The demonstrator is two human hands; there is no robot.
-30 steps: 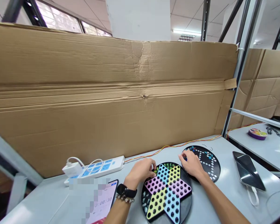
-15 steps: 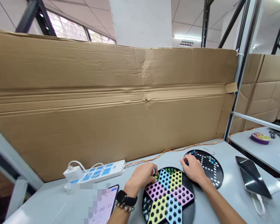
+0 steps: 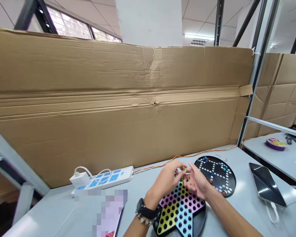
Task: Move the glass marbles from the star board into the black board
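Note:
The star-shaped Chinese checkers board (image 3: pixel 179 210), with yellow, pink and blue points full of dark holes, lies in a round black tray. My left hand (image 3: pixel 166 177), wearing a black watch and a beaded bracelet, is above the board's far end. Its fingertips are pinched on a small yellow-green marble (image 3: pixel 185 170). Right beside it is my right hand (image 3: pixel 197 181), palm turned up, thumb stretched out and fingers loosely curled. Its fingers meet or nearly meet the left fingertips. Both hands cover the far points of the star.
A black round board (image 3: pixel 215 174) with white dots and several blue and red marbles lies at the right. Farther right is a dark phone-like device (image 3: pixel 267 184) with a white cable. A power strip (image 3: pixel 113 179) and a partly blurred phone (image 3: pixel 111 214) lie left. Cardboard (image 3: pixel 138 138) stands behind.
My left hand has risen from the tray's far left edge and moved right with a yellow-green marble. My right hand has left the dotted board, moved left and turned palm up.

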